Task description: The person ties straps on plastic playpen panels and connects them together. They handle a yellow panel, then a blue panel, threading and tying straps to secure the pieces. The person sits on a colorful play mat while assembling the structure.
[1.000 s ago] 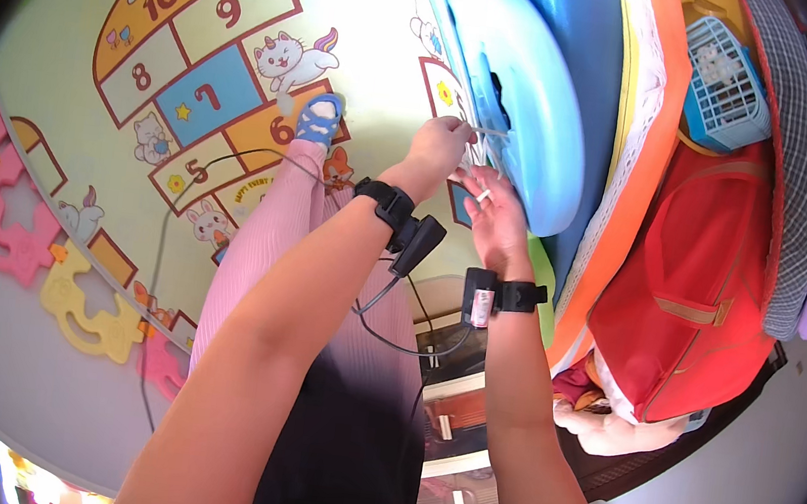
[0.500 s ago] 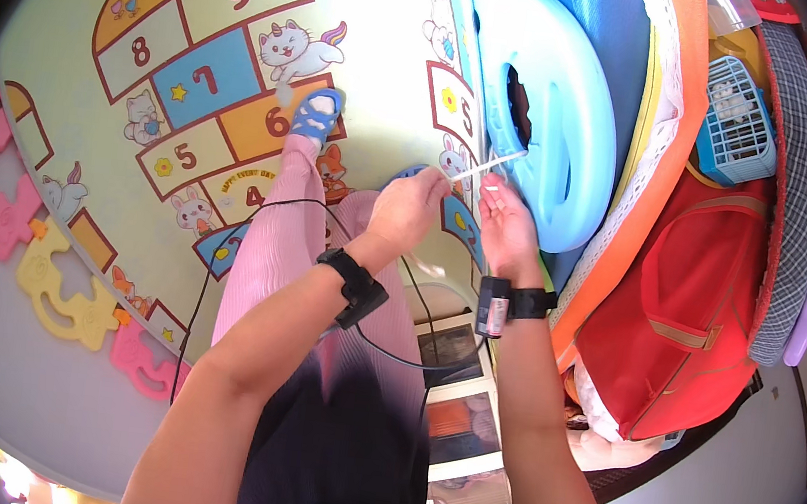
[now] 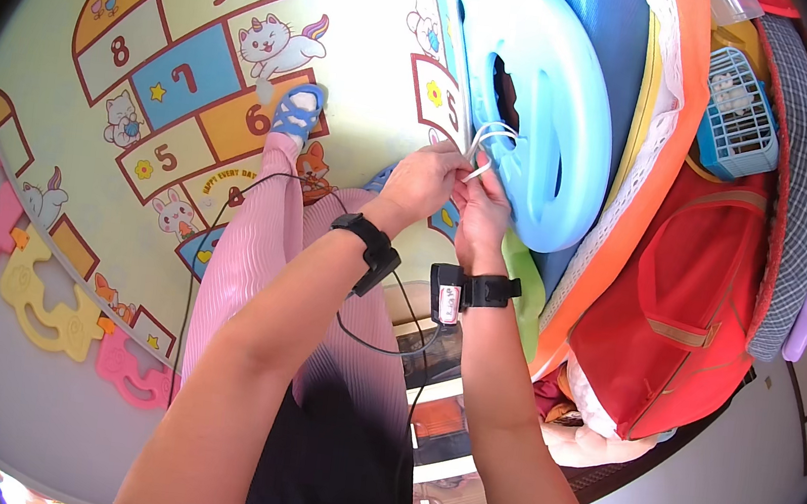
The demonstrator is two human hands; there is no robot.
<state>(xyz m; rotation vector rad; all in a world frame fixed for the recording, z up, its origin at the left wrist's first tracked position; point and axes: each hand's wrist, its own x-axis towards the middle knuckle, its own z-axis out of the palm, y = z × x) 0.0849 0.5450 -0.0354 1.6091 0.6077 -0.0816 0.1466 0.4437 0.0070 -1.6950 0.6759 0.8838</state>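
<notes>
A thin white cord (image 3: 477, 142) makes a small loop beside the inner edge of a light-blue plastic piece (image 3: 581, 93) with an oval hole. My left hand (image 3: 421, 186) is closed, its fingers pinching the cord from the left. Close against it, my right hand (image 3: 481, 209) is pinched on the same cord, palm partly turned up. The fingertips of both hands meet, so the exact crossing of the cord between them is hidden. Each wrist wears a black strap; a small black box (image 3: 445, 295) sits on the right one.
A pale play mat (image 3: 366, 59) with numbered squares spreads to the left, edged by pink and yellow plastic fence pieces (image 3: 47, 301). At right stand an orange-edged panel (image 3: 677, 144), a red bag (image 3: 665, 312) and a small blue cage (image 3: 741, 116). White drawers (image 3: 443, 471) are below my hands.
My right hand has come left to meet my left hand. The cord, stretched straight between them before, now curves into a loop near the blue piece.
</notes>
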